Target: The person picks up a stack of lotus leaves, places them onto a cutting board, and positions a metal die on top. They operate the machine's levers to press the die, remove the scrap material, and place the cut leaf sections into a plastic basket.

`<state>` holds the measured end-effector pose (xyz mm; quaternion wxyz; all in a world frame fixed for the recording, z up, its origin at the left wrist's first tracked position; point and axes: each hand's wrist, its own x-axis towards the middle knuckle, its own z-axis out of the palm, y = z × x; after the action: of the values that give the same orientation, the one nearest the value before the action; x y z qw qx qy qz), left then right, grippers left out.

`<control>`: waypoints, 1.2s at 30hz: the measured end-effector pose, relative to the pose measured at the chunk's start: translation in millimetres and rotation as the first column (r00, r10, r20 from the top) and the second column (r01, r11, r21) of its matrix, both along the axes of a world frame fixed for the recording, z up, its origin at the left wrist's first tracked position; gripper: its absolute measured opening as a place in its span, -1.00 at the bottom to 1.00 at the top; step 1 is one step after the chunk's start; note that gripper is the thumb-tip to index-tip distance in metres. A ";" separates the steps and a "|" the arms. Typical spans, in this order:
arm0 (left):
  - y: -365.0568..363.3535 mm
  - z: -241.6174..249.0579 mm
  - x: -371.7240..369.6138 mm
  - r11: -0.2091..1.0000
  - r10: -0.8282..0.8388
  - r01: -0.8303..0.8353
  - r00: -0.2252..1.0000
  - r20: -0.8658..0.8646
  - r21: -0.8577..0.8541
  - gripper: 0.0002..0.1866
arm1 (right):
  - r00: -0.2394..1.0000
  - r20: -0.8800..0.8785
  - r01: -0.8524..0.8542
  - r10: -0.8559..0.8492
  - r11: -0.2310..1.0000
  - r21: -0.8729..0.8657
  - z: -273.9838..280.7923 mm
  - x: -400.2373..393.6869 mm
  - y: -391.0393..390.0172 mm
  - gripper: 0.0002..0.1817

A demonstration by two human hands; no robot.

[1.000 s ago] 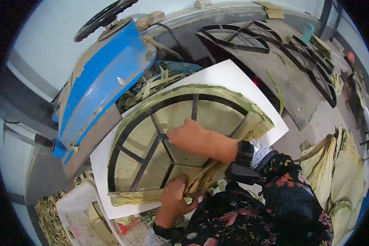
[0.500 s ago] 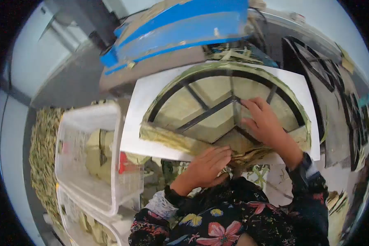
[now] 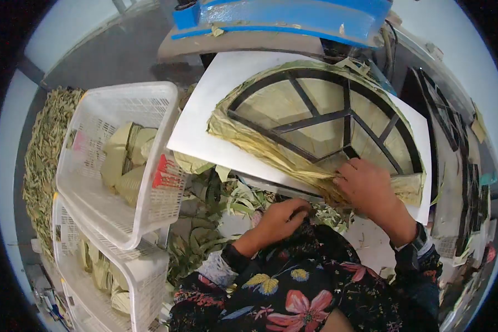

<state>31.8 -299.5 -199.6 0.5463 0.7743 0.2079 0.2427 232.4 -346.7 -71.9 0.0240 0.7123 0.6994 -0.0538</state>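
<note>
A black fan-shaped frame (image 3: 347, 128) with several spokes lies on pale green leaf sheets (image 3: 301, 98), which rest on a white board (image 3: 189, 135). Crumpled yellowish leaf edges (image 3: 243, 139) stick out along the frame's lower side. My right hand (image 3: 368, 187) is at the frame's lower corner, its fingers closed on the leaf edge there; the fingertips are partly hidden. Nearer my body, my left hand (image 3: 279, 227) hovers in front of the board, apart from it. Its fingers are curled, and whatever they hold, if anything, is hidden.
To the left stand stacked white plastic baskets (image 3: 141, 243) with folded leaf pieces (image 3: 128, 166). Beyond them is a heap of leaves (image 3: 47, 160). A blue machine part (image 3: 288, 16) is behind the board. More black frames (image 3: 437, 105) lie at the right. Leaf scraps (image 3: 205, 232) lie below.
My left hand has left the leaf edge and drawn back toward my body. My right hand has moved from the frame's centre down to its lower corner. The camera view has shifted.
</note>
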 end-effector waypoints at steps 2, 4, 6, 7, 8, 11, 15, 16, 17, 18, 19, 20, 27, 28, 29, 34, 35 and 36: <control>-1.0 1.0 0.2 0.999 -0.010 0.008 0.999 -0.053 -0.039 -0.78 | 0.996 0.084 -0.049 0.044 0.997 0.061 -8.4 -9.3 -6.4 -0.68; -1.3 3.6 2.0 0.997 -0.028 0.020 0.994 -0.104 -0.077 -0.77 | 0.983 0.168 -0.098 0.076 0.988 0.122 -9.2 -17.5 -8.4 -0.66; -3.4 6.3 4.9 0.974 -0.084 0.066 0.994 -0.071 -0.218 -0.76 | 0.984 0.174 -0.037 0.026 0.998 0.060 -3.0 -26.2 -8.2 -0.56; -5.0 4.0 6.8 0.972 -0.082 0.064 0.994 -0.069 -0.224 -0.76 | 0.984 0.175 -0.040 0.030 0.998 0.053 -2.3 -26.5 -8.8 -0.56; -6.3 0.4 9.2 0.978 -0.079 0.067 0.995 -0.052 -0.199 -0.77 | 0.988 0.146 -0.053 0.043 0.996 0.067 -1.7 -25.5 -8.8 -0.52; -4.4 1.4 13.8 0.975 -0.078 0.071 0.997 -0.028 -0.211 -0.79 | 0.992 0.099 -0.079 0.072 0.994 0.070 -1.7 -18.8 -7.2 -0.50; -8.2 5.8 20.1 0.967 -0.006 0.036 0.993 0.116 -0.253 -0.81 | 0.999 -0.039 -0.029 0.030 0.999 0.043 -3.4 -7.6 -3.2 -0.61; -8.5 5.4 20.5 0.967 0.001 0.029 0.993 0.116 -0.252 -0.81 | 0.999 -0.039 -0.036 0.038 0.998 0.044 -7.2 -8.8 -4.0 -0.61; -8.7 4.8 21.5 0.951 -0.013 0.057 0.989 0.147 -0.304 -0.81 | 0.998 0.061 -0.030 0.027 0.998 0.048 -13.0 -10.6 -4.4 -0.67; -9.3 5.0 22.2 0.932 -0.025 0.088 0.983 0.180 -0.352 -0.82 | 0.987 0.161 -0.024 0.015 0.998 0.055 -16.8 -11.3 -4.7 -0.72; -10.7 7.5 22.3 0.933 -0.021 0.083 0.983 0.180 -0.349 -0.82 | 0.987 0.161 -0.029 0.020 0.998 0.058 -18.4 -9.2 -5.1 -0.72; -12.7 11.4 22.5 0.882 0.042 0.051 0.982 0.185 -0.468 -0.80 | 0.989 0.149 -0.004 -0.011 0.995 0.096 -19.5 -5.2 -5.1 -0.76; -8.8 26.6 22.8 0.680 0.206 0.019 0.954 0.216 -0.733 -0.68 | 0.997 0.062 -0.051 0.038 0.972 0.231 -11.0 6.0 2.2 -0.82; -7.3 29.8 22.8 0.651 0.195 0.020 0.962 0.193 -0.758 -0.66 | 0.997 0.061 -0.059 0.046 0.971 0.232 -10.4 5.3 2.4 -0.82; -7.4 30.8 24.1 0.654 0.203 0.013 0.960 0.192 -0.757 -0.66 | 0.998 0.057 -0.034 0.021 0.972 0.233 -10.1 4.4 2.4 -0.82; -4.0 41.8 28.0 0.715 0.311 -0.205 0.950 0.042 -0.668 -0.60 | 0.999 0.025 0.019 -0.025 0.972 0.233 -10.2 6.4 3.1 -0.83; -2.7 46.2 28.5 0.718 0.310 -0.204 0.950 0.043 -0.665 -0.60 | 1.000 0.019 0.002 -0.007 0.968 0.250 -11.8 8.6 3.3 -0.83; -2.1 50.7 28.5 0.713 0.274 -0.177 0.961 0.036 -0.678 -0.58 | 1.000 0.012 -0.015 0.012 0.964 0.266 -12.6 9.5 3.3 -0.83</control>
<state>60.3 -301.6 -148.9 0.7662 0.4771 0.3369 0.2681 242.0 -343.4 -84.6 -0.0678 0.7046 0.7050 0.0443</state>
